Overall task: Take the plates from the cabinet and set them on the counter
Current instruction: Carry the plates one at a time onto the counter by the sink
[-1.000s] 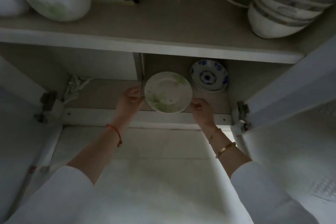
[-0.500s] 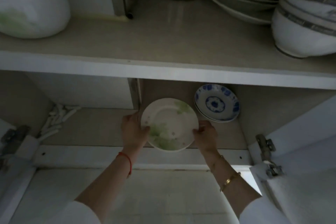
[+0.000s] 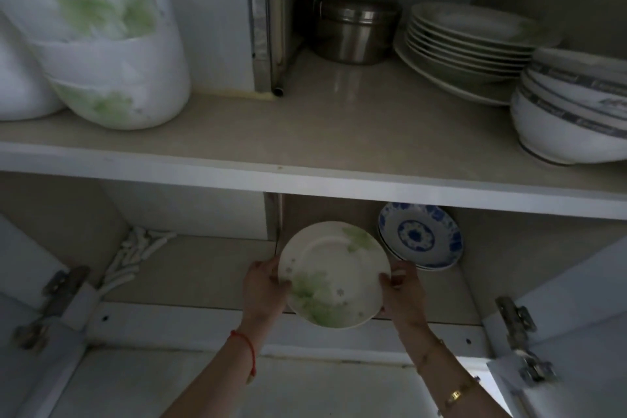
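While the left hand (image 3: 263, 288) pinches the left rim of the plate (image 3: 334, 273) and the right hand (image 3: 405, 295) the right rim, thumbs in front and fingers (image 3: 397, 272) curled behind, the plate is at the front edge of the lower shelf (image 3: 203, 268), right of middle. Opposite grips likely keep it steady coming out. Blue plates (image 3: 420, 237) wait behind it, toward the back right corner.

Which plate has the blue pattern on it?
The small plate at the back of the lower shelf. The held plate has green leaves; the stack on the upper shelf shows no blue.
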A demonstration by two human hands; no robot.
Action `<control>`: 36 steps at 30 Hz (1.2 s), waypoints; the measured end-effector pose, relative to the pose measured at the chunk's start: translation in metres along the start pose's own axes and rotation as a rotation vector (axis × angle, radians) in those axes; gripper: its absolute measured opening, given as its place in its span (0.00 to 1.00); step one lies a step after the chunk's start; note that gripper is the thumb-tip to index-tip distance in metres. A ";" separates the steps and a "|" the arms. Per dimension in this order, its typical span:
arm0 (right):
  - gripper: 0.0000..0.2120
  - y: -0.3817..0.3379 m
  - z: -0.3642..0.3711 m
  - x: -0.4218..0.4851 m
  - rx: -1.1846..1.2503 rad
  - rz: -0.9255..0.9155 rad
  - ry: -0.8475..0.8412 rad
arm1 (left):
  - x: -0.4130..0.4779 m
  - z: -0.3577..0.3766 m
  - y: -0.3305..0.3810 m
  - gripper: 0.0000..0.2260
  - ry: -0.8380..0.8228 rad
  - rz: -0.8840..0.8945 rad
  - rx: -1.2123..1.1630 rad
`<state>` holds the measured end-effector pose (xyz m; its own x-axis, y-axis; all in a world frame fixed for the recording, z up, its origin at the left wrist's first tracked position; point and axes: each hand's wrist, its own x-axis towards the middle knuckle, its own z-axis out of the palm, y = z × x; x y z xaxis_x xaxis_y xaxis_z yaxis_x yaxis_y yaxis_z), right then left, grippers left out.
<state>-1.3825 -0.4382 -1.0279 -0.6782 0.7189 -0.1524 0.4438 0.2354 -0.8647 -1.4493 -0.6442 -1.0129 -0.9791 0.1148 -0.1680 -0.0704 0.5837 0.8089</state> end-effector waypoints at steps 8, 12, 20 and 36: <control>0.09 -0.030 -0.028 -0.054 0.076 0.100 -0.082 | -0.050 -0.051 0.032 0.19 -0.008 -0.098 -0.130; 0.08 -0.060 -0.058 -0.099 0.025 0.170 -0.129 | -0.091 -0.087 0.050 0.21 0.001 -0.143 -0.067; 0.07 -0.146 -0.138 -0.192 -0.037 0.266 -0.200 | -0.194 -0.168 0.117 0.20 0.026 -0.265 -0.106; 0.09 -0.392 -0.351 -0.359 0.122 0.328 -0.153 | -0.370 -0.369 0.366 0.22 -0.035 -0.241 -0.260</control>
<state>-1.1070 -0.5592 -0.4662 -0.5956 0.6349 -0.4922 0.5852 -0.0768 -0.8073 -1.1833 -0.7692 -0.4467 -0.9219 0.0285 -0.3864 -0.3487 0.3741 0.8594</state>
